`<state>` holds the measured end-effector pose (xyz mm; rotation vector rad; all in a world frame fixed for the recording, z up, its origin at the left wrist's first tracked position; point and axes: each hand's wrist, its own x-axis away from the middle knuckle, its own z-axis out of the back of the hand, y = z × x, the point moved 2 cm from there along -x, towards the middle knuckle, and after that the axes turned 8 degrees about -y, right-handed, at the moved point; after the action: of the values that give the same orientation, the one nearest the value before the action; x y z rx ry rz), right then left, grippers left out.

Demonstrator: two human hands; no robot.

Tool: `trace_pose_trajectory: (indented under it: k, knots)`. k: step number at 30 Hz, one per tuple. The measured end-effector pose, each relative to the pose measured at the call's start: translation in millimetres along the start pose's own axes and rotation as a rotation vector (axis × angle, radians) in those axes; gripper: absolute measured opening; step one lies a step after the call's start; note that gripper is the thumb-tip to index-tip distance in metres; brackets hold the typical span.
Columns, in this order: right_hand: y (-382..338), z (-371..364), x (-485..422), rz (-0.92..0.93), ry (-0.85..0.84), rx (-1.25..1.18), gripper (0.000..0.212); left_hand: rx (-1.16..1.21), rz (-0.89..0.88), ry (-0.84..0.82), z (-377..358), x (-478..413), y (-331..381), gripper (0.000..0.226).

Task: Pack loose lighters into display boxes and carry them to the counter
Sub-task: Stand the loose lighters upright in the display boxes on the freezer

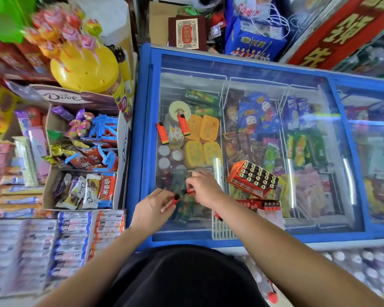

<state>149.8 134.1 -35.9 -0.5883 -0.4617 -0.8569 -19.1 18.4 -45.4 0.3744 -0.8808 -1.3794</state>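
Note:
My left hand (152,208) grips a red lighter (171,202) over the glass lid of a blue chest freezer (144,134). My right hand (203,188) pinches another red lighter (190,191) just beside it. Two loose red lighters (162,133) (183,124) lie flat on the glass further away. A red display box (252,178) full of black-topped lighters stands tilted on the lid to the right of my hands. A second row of boxed lighters (261,204) lies behind my right forearm, partly hidden.
An open Dove carton (122,151) of sweets stands to the left of the freezer. A yellow lollipop stand (84,67) rises at the far left. Packs of gum (71,235) lie in rows at the near left. Boxes and a blue bag (253,41) crowd the space beyond the freezer.

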Motion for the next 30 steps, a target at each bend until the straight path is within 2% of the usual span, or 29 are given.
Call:
trace_pose_trajectory:
  k: [4,7,13,17,19,24,30]
  knots:
    - [5.9,2.4,2.5,-0.031,0.042,-0.193,0.017,0.175,0.021,-0.018,11.6,0.3,3.1,0.021]
    - [11.1,10.4,15.7,-0.066,0.179,-0.392,0.016,0.256,0.0,-0.018,18.2,-0.3,8.5,0.017]
    - [23.5,27.0,68.8,-0.145,0.446,-0.618,0.022,0.25,-0.057,0.014,21.3,-8.7,23.9,0.022]
    - [40.0,28.2,113.2,-0.229,0.554,-0.737,0.022,0.224,-0.079,-0.039,16.2,-12.2,40.3,0.039]
    - [55.6,25.1,134.9,-0.269,0.625,-0.789,0.021,0.241,-0.089,-0.072,12.1,-17.0,49.5,0.034]
    - [108.9,18.7,183.9,-0.409,0.738,-0.688,0.024,0.314,-0.08,-0.155,1.2,-33.2,83.0,0.014]
    - [151.6,8.4,201.3,-0.458,0.663,-0.587,0.024,0.287,-0.127,-0.205,-4.0,-56.4,117.9,0.026]
